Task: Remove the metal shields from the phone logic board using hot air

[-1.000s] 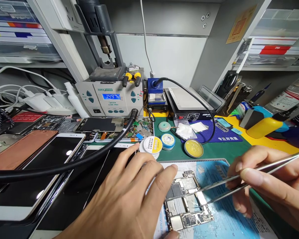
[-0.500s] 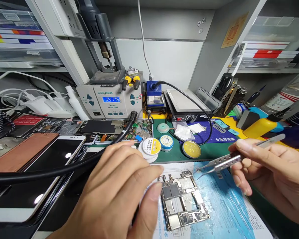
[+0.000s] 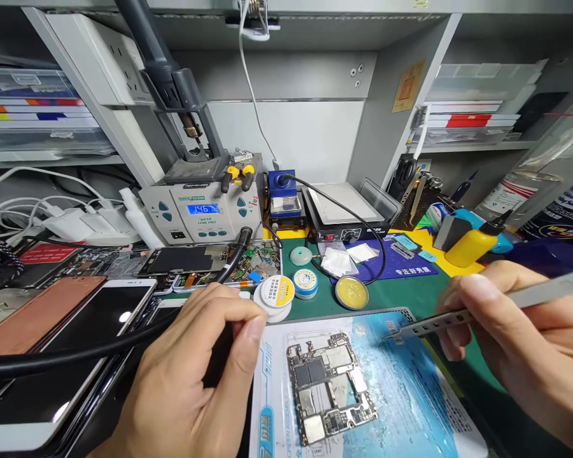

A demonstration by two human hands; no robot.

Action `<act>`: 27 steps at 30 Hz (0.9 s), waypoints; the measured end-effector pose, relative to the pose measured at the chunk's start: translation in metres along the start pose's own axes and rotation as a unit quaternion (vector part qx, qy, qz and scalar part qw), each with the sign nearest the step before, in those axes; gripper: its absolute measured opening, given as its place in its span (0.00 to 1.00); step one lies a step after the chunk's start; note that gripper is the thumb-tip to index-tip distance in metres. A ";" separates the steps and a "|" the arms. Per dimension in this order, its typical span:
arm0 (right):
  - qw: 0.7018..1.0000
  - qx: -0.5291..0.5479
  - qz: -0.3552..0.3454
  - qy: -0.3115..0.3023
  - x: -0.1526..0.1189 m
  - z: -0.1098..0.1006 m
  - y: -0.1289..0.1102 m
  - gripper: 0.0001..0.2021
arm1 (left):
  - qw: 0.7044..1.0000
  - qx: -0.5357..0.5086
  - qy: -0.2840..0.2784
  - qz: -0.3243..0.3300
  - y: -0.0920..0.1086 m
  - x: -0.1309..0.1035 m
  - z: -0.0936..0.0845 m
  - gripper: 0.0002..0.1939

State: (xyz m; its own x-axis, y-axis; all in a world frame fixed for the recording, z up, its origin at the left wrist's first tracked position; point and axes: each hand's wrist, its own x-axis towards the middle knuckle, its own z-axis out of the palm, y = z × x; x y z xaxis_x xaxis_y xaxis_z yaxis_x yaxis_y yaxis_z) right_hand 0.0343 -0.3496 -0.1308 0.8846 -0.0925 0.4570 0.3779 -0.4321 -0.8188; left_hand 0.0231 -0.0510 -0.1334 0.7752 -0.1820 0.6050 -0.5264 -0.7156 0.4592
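My right hand (image 3: 506, 318) grips a pair of metal tweezers (image 3: 439, 323) between thumb and fingers. The tweezers' tips hang over the right part of a blue and white work pad (image 3: 410, 388), apart from the phone logic board (image 3: 318, 372). That board lies flat on the pad, with dark chips and silvery shields on it. To its left, my left hand (image 3: 191, 375) is closed, the thumb tip meeting the index finger; nothing shows between them. A black hose (image 3: 100, 356) runs behind this hand.
A hot air station (image 3: 205, 216) stands at the back left. An open tin of yellow paste (image 3: 352, 292), a blue-rimmed tub (image 3: 305, 283) and a white-lidded tub (image 3: 274, 292) sit behind the pad. Phones (image 3: 76, 356) lie at left; a yellow bottle (image 3: 475, 245) stands right.
My left hand has drawn back from beside the board, its thumb and index finger now together. The tweezers have turned, their tips now farther right of the board. The whole view has shifted.
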 end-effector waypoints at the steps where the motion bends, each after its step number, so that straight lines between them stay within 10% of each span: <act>1: 0.999 -0.024 -0.028 -0.010 -0.002 0.000 -0.001 0.19 | 1.000 0.011 -0.007 0.008 -0.001 0.000 0.000 0.06; 22: 0.996 -0.063 -0.043 0.044 -0.012 0.011 -0.018 0.15 | 0.998 -0.030 0.020 -0.046 -0.003 -0.005 0.001 0.08; 27: 0.996 -0.074 -0.048 0.016 -0.009 0.005 -0.014 0.11 | 0.999 -0.037 -0.012 0.033 0.002 -0.004 0.000 0.13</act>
State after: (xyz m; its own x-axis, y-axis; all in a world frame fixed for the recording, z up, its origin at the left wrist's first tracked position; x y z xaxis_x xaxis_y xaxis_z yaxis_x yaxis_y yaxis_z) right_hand 0.0222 -0.3383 -0.1249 0.8363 -0.0730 0.5434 0.4133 -0.5674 -0.7122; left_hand 0.0192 -0.0516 -0.1350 0.7457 -0.2428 0.6205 -0.5997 -0.6504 0.4662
